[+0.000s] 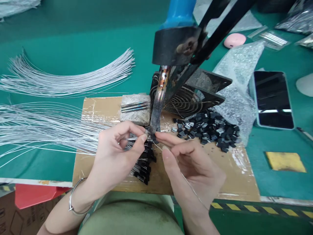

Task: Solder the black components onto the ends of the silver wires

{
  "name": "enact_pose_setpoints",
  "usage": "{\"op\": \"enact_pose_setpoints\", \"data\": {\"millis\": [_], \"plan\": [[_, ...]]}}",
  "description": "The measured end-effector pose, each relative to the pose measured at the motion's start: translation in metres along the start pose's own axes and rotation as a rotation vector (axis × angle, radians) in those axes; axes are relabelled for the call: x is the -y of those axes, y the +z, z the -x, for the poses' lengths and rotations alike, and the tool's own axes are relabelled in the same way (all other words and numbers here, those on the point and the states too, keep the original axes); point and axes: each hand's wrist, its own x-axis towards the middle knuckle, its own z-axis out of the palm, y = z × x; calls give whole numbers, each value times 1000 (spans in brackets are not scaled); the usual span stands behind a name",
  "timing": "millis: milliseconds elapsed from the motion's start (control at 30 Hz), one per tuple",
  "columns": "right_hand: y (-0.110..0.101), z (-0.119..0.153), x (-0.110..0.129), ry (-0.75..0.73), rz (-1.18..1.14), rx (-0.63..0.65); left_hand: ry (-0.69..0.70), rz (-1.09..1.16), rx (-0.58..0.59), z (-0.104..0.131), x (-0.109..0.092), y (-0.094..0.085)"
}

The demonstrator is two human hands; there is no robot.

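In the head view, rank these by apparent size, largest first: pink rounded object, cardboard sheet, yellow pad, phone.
1. Cardboard sheet
2. Phone
3. Yellow pad
4. Pink rounded object

The pink object lies farther back, so its true size against the pad is unsure.

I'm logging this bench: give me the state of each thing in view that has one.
Soldering iron, tip down, heat unclear
Left hand, pinched shut beside the tip
Right hand, pinching thin wire
Fan, spinning or stopped unclear
Phone, face up, screen dark
Connector heap, loose
Upper wire bundle, curved
Plastic bag, crumpled
Yellow sponge, flat, edges darkened
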Motion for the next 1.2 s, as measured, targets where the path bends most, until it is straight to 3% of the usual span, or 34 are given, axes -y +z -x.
{"op": "enact_pose_setpoints", "data": {"millis": [1200], "plan": [[3,3,-4,-9,-46,-28,10,12,8,1,1,0]]}}
